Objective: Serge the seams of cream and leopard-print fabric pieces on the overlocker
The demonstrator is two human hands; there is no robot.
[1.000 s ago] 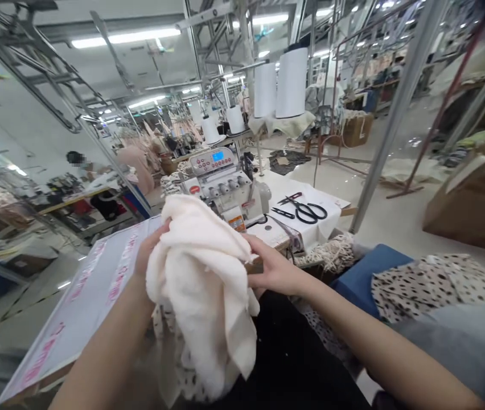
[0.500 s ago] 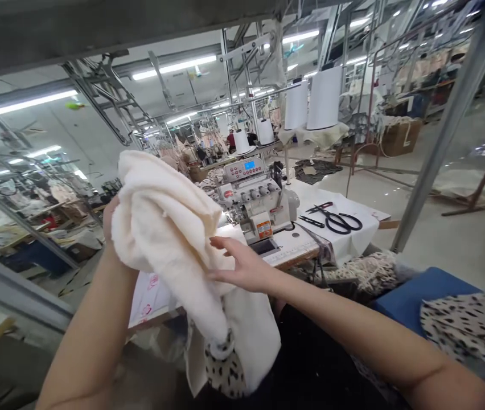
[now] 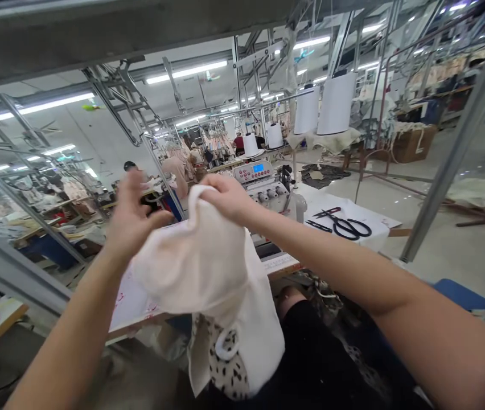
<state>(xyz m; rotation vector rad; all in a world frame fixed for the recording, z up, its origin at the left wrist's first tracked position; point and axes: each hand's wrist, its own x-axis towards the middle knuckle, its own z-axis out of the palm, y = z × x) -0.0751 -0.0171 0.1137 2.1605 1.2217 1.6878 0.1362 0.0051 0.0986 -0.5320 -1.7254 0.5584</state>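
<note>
Pinches the top edge of the cream fleece (image 3: 195, 265) with the right hand (image 3: 225, 196), fingers and thumb narrow on a raised fold. Holds the left hand (image 3: 134, 219) up and wide, thumb and blurred fingers spread just beside the fleece, on its left; cannot tell of any contact there. Differs clearly from the earlier frame: then, bunched high over the left hand, with the right hand loosely spread at the right side; now, gripped from above by the right hand, reached across to the left, with the left hand out of the folds and in full sight. Hangs lower now, swelling out to the left in a blurred curve.

Continues near, beside the black-clothed lap (image 3: 319, 347), into a white panel (image 3: 263, 330), spotted fabric (image 3: 227, 373) and a small white loop (image 3: 226, 356), much as before. Passes in front of the left surface (image 3: 129, 302), printed in pink. Covers part of the sewing machine (image 3: 272, 191) with the right forearm, more than earlier. Leaves the black scissors (image 3: 341, 221) unmoved on the white-covered right surface (image 3: 383, 222), with thread cones (image 3: 335, 105) standing farther off. Shows less of the blue flat-topped thing (image 3: 467, 293) at right.
</note>
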